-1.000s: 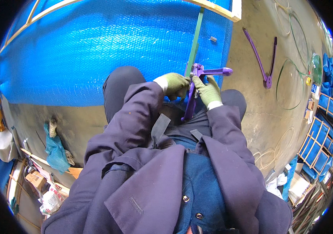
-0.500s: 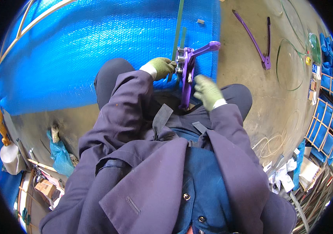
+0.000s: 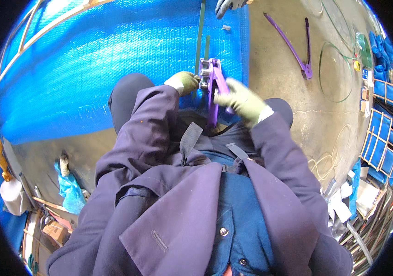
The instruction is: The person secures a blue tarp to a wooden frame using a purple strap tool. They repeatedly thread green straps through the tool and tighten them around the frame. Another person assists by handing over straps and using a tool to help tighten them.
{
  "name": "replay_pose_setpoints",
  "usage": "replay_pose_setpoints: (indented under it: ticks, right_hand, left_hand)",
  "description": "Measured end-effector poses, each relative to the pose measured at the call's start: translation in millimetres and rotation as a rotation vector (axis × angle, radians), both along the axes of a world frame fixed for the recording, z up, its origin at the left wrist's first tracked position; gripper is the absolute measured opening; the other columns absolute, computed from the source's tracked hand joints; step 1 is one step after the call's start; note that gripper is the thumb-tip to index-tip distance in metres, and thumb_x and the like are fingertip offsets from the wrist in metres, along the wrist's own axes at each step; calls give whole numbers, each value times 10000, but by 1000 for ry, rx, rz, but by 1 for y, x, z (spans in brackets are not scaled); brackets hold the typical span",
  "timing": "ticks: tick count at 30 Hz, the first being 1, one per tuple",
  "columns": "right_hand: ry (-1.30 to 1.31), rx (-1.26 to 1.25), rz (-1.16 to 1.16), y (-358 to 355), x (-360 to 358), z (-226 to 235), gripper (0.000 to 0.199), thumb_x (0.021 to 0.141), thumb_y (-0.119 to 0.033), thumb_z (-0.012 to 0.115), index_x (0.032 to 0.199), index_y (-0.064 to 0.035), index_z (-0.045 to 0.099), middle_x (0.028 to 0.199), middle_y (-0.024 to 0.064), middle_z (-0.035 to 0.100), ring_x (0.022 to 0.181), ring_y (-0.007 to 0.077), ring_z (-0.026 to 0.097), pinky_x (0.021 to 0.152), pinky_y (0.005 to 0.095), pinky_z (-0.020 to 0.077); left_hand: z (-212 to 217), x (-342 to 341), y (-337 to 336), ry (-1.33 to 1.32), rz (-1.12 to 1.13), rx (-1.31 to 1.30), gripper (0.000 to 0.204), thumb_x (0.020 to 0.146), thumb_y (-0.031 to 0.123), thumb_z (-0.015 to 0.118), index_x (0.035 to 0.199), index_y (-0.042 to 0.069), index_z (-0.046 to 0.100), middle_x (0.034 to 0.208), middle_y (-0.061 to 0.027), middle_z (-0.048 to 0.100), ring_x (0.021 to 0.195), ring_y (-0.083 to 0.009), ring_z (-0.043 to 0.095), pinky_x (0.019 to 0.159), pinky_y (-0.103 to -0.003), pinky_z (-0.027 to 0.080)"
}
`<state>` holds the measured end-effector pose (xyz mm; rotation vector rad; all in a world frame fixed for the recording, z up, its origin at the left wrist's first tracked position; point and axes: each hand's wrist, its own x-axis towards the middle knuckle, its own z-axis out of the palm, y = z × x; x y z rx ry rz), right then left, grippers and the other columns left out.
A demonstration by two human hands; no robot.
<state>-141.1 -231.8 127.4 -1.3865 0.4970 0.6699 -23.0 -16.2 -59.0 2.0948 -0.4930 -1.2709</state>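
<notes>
Purple strap tool point(image 3: 213, 89) stands on the blue wrap point(image 3: 104, 60), long handle pointing back at the person, left hand point(image 3: 188, 82) gripping its head, right hand point(image 3: 239, 99) holding its handle, green strap point(image 3: 200, 34) running away.

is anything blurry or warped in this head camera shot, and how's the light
Head view: the right hand on the purple strapping tool is smeared by motion blur, while the left hand stays sharper; fisheye bends the blue wrapped bundle toward the dark rim; even daylight, with soft sheen on the concrete floor.
</notes>
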Motion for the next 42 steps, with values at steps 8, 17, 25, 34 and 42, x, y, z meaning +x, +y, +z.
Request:
replay_pose_setpoints:
  ticks: [8,17,25,34,42]
  right_hand:
    - [358,-255,-219,51,-66,-137,583,968,-307,855,1421,-12,636,1233,138,734,1063,258,695,924,432,570]
    - [211,-696,-135,61,-62,-121,679,1009,-510,732,1360,66,648,1249,328,753,1196,471,729,1045,496,549]
    - [182,-819,-89,62,-47,-114,677,1017,-533,707,1330,66,654,1247,352,746,1191,502,723,1031,528,557]
    - [150,-874,-93,62,-38,-118,690,1016,-535,704,1339,72,645,1266,361,737,1217,499,716,1046,523,558]
    - [210,-818,-95,62,-31,-109,704,1022,-534,706,1383,67,647,1306,331,738,1234,457,718,1056,484,546]
  left_hand:
    - [-20,3,-5,-105,-163,-70,347,1034,385,658,1221,128,800,1294,-149,767,1176,-378,733,983,-453,585]
    - [14,-2,-13,43,10,112,345,1091,281,555,1259,107,800,1395,-143,723,1299,-374,673,1091,-471,555]
    - [9,-2,-10,80,-70,38,358,1101,243,528,1366,136,743,1393,-157,721,1288,-363,689,1075,-469,564]
    - [-27,-8,-13,72,0,20,257,1043,204,650,1234,137,808,1092,-121,797,978,-320,780,815,-444,622]
    - [-20,-5,-9,176,72,-41,225,1006,264,748,1188,139,790,976,-68,788,800,-243,764,654,-425,587]
